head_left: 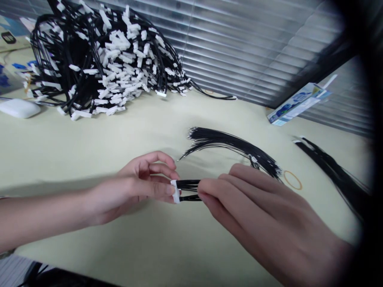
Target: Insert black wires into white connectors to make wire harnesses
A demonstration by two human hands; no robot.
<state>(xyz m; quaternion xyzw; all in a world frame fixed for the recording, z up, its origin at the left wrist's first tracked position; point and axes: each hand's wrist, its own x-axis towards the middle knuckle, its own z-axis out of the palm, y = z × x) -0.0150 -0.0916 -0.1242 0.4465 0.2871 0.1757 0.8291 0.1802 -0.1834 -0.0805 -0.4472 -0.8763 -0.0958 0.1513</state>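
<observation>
Between thumb and fingers, my left hand (146, 183) grips a small white plastic connector (176, 192). Several black wires (188, 185) run out of its right side in an upper and a lower group. My right hand (254, 215) pinches those wires a short way from the connector, its fingertips closed and partly hidden behind the back of the hand. Behind my hands lies a loose bundle of black wires (230, 139) with shiny metal tips at its ends. A small white piece (253, 158) sits on that bundle near my right knuckles.
A large heap of black cables with white connectors (125, 71) fills the back left. A white rounded case (19, 108) lies at the left. A blue-and-white carton (295, 105) stands back right, near more black cables (329, 171) and a rubber band (292, 180). Blinds (239, 52) border the table.
</observation>
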